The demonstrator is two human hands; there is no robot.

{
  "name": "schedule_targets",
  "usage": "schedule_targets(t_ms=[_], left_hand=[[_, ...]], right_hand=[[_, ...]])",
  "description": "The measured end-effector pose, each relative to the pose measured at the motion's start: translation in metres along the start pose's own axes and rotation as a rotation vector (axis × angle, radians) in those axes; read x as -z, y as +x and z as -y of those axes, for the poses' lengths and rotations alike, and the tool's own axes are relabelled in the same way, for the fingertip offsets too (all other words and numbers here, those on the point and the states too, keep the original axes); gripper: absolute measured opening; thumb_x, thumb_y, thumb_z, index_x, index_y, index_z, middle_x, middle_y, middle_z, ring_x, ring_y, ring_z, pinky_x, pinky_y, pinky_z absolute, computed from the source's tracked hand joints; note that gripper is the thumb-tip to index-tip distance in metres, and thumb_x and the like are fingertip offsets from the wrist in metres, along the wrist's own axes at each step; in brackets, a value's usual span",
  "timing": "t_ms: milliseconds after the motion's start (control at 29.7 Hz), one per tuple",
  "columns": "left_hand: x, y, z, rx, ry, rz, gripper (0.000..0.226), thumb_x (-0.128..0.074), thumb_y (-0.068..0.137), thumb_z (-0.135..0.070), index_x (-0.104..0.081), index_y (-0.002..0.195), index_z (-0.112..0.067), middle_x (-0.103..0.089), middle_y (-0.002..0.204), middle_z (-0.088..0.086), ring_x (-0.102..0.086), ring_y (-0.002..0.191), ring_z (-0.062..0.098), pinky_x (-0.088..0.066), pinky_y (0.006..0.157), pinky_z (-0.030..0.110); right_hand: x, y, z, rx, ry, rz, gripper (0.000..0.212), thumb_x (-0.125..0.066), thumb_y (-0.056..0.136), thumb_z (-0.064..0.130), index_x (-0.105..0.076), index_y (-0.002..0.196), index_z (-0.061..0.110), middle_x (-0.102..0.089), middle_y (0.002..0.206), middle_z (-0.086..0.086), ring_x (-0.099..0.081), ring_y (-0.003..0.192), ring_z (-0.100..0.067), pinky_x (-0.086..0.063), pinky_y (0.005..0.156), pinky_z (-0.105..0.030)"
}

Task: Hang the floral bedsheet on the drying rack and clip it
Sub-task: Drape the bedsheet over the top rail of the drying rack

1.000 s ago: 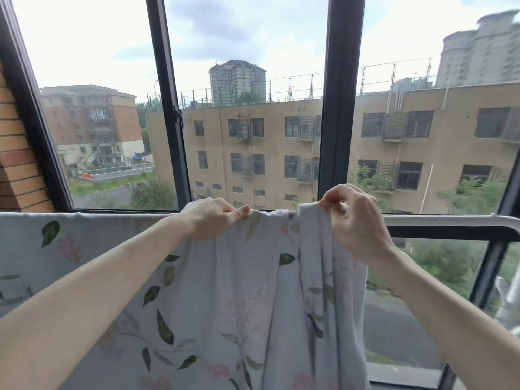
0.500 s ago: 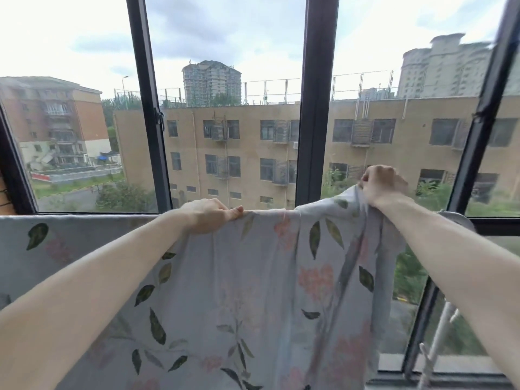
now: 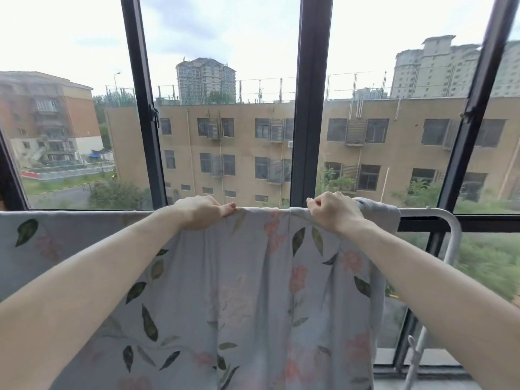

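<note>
The floral bedsheet point(image 3: 253, 291), pale grey with green leaves and pink flowers, hangs over the top bar of the drying rack point(image 3: 439, 213) in front of the window. My left hand point(image 3: 201, 212) grips the sheet's top fold over the bar at the middle. To its right my right hand point(image 3: 333, 211) holds the fold in a fist, close to the sheet's right edge. The rack's bare white bar shows beyond the sheet at the right and bends downward. No clip is in view.
Dark window frames point(image 3: 308, 108) stand just behind the rack. A white rack leg point(image 3: 416, 358) slants down at the lower right by the sill. Buildings and trees lie outside the glass.
My right hand has pulled the bunched sheet rightward along the bar and lowered it onto the bar, spreading the fabric. My left hand keeps its grip at the middle.
</note>
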State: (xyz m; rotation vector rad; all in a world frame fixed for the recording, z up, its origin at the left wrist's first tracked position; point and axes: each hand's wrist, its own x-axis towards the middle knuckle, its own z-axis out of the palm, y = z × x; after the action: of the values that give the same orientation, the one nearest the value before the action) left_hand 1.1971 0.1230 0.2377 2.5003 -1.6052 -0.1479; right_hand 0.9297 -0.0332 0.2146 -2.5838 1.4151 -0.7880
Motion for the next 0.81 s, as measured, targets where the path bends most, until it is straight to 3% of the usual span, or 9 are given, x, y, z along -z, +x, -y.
schedule_targets(t_ms=[67,202,303,404,472,539,674,809], left_hand=[[-0.001,-0.004,-0.009,-0.033,-0.025,-0.010,0.065,-0.026,0.103,-0.068,-0.068,0.130,-0.028,-0.061,0.141,0.002,-0.056,0.124,0.025,-0.042,0.099,0.038],[-0.012,-0.012,-0.054,-0.242,-0.022,-0.106,0.037,-0.035,0.105,-0.055,-0.064,0.102,-0.032,-0.066,0.118,-0.004,-0.059,0.108,0.020,-0.047,0.096,0.041],[-0.021,-0.009,-0.099,-0.375,-0.051,-0.115,0.040,-0.042,0.100,-0.057,-0.064,0.121,-0.031,-0.067,0.121,-0.005,-0.060,0.109,0.018,-0.049,0.098,0.042],[-0.022,0.003,-0.126,-0.328,-0.036,-0.022,0.037,-0.042,0.101,-0.057,-0.064,0.115,-0.032,-0.068,0.115,-0.001,-0.063,0.105,0.023,-0.053,0.095,0.042],[-0.025,0.010,-0.134,-0.275,0.029,-0.004,0.029,-0.043,0.101,-0.055,-0.061,0.097,-0.033,-0.066,0.104,0.000,-0.062,0.098,0.026,-0.053,0.090,0.040],[-0.033,0.015,-0.146,-0.252,0.093,-0.040,0.028,-0.045,0.098,-0.056,-0.062,0.096,-0.033,-0.067,0.101,-0.002,-0.063,0.096,0.025,-0.053,0.088,0.039],[-0.035,0.015,-0.148,-0.179,0.133,-0.074,0.036,-0.042,0.096,-0.063,-0.061,0.098,-0.032,-0.065,0.096,-0.005,-0.062,0.094,0.023,-0.052,0.088,0.039],[-0.034,0.014,-0.157,-0.109,0.071,-0.036,0.036,-0.049,0.095,-0.063,-0.064,0.096,-0.031,-0.066,0.093,-0.007,-0.062,0.090,0.017,-0.052,0.087,0.037]], right_hand=[[0.002,-0.001,-0.001,0.009,-0.033,0.015,0.052,-0.040,0.102,0.043,-0.055,0.057,0.023,-0.073,0.091,-0.014,-0.065,0.093,-0.039,-0.044,0.078,-0.041],[-0.001,-0.001,0.002,0.035,-0.059,0.051,0.051,-0.036,0.103,0.046,-0.072,0.078,0.021,-0.073,0.100,-0.015,-0.065,0.097,-0.039,-0.043,0.081,-0.042],[-0.004,-0.002,0.007,0.064,-0.057,0.071,0.051,-0.035,0.103,0.048,-0.075,0.089,0.019,-0.073,0.101,-0.015,-0.065,0.097,-0.038,-0.042,0.079,-0.040],[0.003,-0.001,-0.004,0.120,0.013,0.066,0.041,-0.042,0.101,0.046,-0.066,0.079,0.022,-0.072,0.096,-0.010,-0.065,0.094,-0.035,-0.043,0.075,-0.037],[0.010,-0.002,-0.019,0.199,0.101,0.005,0.026,-0.051,0.098,0.041,-0.069,0.090,0.023,-0.071,0.102,-0.002,-0.065,0.097,-0.027,-0.049,0.080,-0.037],[0.018,-0.008,-0.047,0.292,0.137,-0.090,0.019,-0.059,0.095,0.035,-0.069,0.107,0.025,-0.066,0.111,0.005,-0.062,0.102,-0.020,-0.049,0.087,-0.036],[0.024,-0.021,-0.101,0.365,0.018,-0.293,0.022,-0.069,0.089,0.035,-0.063,0.109,0.028,-0.059,0.114,0.010,-0.057,0.106,-0.017,-0.040,0.096,-0.035],[0.028,-0.028,-0.146,0.330,-0.001,-0.307,0.028,-0.074,0.085,0.043,-0.062,0.108,0.031,-0.058,0.110,0.009,-0.055,0.105,-0.017,-0.044,0.097,-0.041]])
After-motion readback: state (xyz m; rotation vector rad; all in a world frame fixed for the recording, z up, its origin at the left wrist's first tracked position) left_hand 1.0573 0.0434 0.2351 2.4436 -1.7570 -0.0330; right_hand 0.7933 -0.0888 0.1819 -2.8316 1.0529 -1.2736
